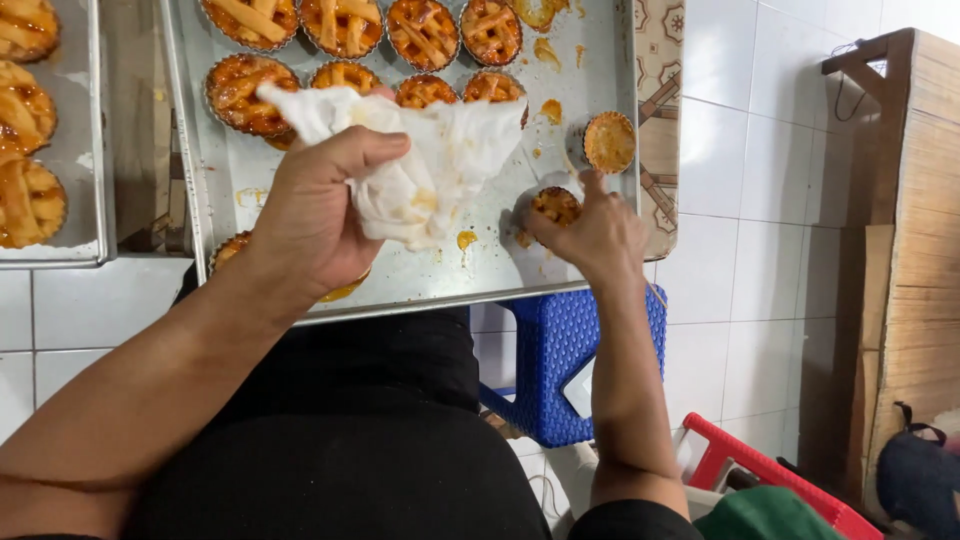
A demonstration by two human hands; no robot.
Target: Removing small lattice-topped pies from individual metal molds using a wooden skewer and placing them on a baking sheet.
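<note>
A crumpled white cloth (420, 170), soft and stained yellow in spots, is bunched in the closed grip of the left hand (315, 215) above a metal baking tray (590, 70). A small round tart (556, 206) with a lattice top is pinched at the tray's near edge by the right hand (598, 238), its fingers curled shut around it; part of the tart is hidden by them. Another tart (609, 141), turned plain side up, lies just beside. Glazed lattice tarts (422, 32) are set in rows at the tray's far end, some cut off by the frame. Sticky orange smears dot the dull metal. A blue plastic stool (560, 350) is seen below the tray.
</note>
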